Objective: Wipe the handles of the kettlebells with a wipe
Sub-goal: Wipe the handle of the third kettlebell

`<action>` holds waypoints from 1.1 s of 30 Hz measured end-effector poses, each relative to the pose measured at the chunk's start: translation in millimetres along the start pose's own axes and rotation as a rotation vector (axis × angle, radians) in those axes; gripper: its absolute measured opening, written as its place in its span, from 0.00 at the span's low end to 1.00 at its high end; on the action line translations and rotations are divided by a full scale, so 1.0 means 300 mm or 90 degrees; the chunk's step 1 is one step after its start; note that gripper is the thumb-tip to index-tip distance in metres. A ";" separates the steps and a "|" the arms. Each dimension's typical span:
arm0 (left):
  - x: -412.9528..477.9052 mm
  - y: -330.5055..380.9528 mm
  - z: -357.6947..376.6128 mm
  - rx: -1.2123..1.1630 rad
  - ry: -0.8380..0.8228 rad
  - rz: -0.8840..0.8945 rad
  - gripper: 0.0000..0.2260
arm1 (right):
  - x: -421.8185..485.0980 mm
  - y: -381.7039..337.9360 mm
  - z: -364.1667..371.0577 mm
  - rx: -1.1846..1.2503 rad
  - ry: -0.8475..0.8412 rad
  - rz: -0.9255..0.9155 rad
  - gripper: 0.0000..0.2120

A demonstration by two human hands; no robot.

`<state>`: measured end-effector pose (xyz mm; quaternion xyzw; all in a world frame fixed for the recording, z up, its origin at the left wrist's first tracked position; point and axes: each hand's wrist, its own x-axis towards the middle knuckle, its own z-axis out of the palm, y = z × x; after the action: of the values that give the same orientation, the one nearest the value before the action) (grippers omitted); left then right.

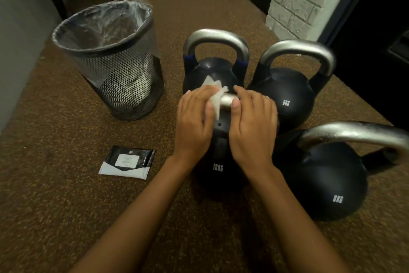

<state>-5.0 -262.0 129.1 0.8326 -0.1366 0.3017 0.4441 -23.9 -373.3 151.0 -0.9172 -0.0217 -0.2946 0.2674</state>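
— On the silver handle (228, 101) of the 12KG kettlebell (219, 175), how were the hands seen to be set?

— Two hands were counted there. The left hand (194, 117) was curled round the handle with one white wipe (215, 95) pinned under its fingers. The right hand (252, 117) was clamped on the bare metal just beside it, its thumb laid against the bar.

— How many kettlebells were counted?

— Four, all black with silver handles. The gripped one was set at the front. A blue-banded kettlebell (212, 69) was placed directly behind it. Two more were marked 8KG: the far 8KG kettlebell (285, 95) to the right of the blue-banded one, and the near 8KG kettlebell (321, 179) to the right of the gripped one.

— And apart from those?

— One wire mesh bin (119, 78), lined with a clear bag, was seen on the left, well apart from the weights. One flat pack (127, 162) was laid on the speckled floor (66, 206), near the left forearm. One white brick pillar (296, 7) was noted at the back right.

— What was hidden or hard to make out?

— Most of the gripped handle was covered by the hands and the wipe. The handle of the near 8KG kettlebell was cut off by the right edge. The lower front of the blue-banded kettlebell was blocked by the hands. The print on the pack could not be read, and a pale shape behind the bin's mesh could not be identified.
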 end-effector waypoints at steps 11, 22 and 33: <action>0.070 0.042 0.006 0.059 -0.078 0.000 0.16 | -0.031 0.036 -0.008 0.088 0.028 0.076 0.18; 0.123 -0.033 -0.051 -0.144 -0.160 -0.431 0.15 | -0.036 0.034 0.012 0.081 0.060 0.099 0.18; 0.237 -0.032 -0.099 -0.126 -0.456 -0.385 0.16 | -0.035 0.040 0.013 0.077 0.061 0.088 0.18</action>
<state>44.0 -229.4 179.7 0.8401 -0.0607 -0.1611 0.5144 -28.2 -380.4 136.9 -0.8837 0.0369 -0.3170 0.3425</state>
